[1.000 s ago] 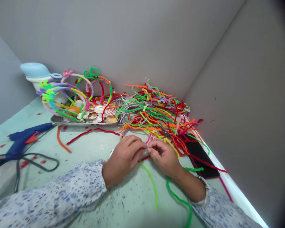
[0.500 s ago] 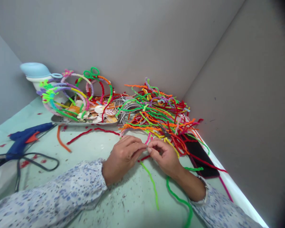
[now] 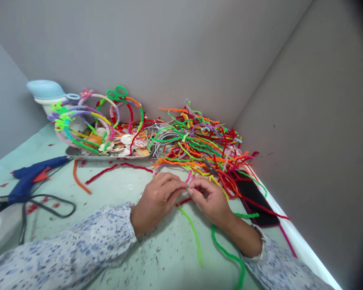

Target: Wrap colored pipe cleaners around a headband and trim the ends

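Observation:
My left hand and my right hand meet above the table, fingertips pinched together. A small greyish bit shows where they meet; its kind is hidden by the fingers. Just behind them curves a lilac fuzzy band, partly covered by my left hand. Below the fingertips lies a short red pipe cleaner, and a lime green pipe cleaner trails from near its end toward me. A darker green pipe cleaner runs under my right wrist.
A heap of pipe cleaners and bare wire headbands lies behind my hands. Wrapped headbands stand over a metal tray of shells. A blue glue gun with its cord is at left, a phone at right.

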### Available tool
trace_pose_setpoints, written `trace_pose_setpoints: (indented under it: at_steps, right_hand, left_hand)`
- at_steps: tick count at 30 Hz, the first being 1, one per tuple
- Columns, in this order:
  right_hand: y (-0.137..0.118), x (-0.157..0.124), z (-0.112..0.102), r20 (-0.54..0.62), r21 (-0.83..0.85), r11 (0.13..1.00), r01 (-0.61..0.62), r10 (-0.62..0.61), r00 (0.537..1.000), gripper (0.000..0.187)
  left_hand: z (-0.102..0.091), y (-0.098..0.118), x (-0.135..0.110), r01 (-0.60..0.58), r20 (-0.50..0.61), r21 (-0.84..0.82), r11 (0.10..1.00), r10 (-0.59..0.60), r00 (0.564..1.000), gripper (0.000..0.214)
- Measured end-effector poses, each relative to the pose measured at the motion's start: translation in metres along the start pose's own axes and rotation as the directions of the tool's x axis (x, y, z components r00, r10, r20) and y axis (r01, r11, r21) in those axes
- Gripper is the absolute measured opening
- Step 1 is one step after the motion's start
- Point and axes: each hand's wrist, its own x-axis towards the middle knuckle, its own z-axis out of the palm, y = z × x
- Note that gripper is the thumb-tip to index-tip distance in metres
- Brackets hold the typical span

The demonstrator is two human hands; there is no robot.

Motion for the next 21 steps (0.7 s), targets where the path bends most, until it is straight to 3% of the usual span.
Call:
trace_pose_setpoints:
  at_steps: [9, 21]
  right_hand:
    - [-0.0033, 0.0, 0.0004, -0.025, 0.01, 1.0, -0.001, 0.002, 1.0, 0.007]
    - [0.0005, -0.0007, 0.0002, -0.007, 0.027, 1.0, 0.016, -0.015, 1.0, 0.007]
  left_hand:
    - [0.0006, -0.0024, -0.0013, -0.022, -0.01, 0.011, 1.0, 0.022, 1.0, 0.011]
    - [-0.0024, 0.0025, 0.0016, 0.028, 0.079, -0.005, 1.0, -0.028, 0.997, 0.011]
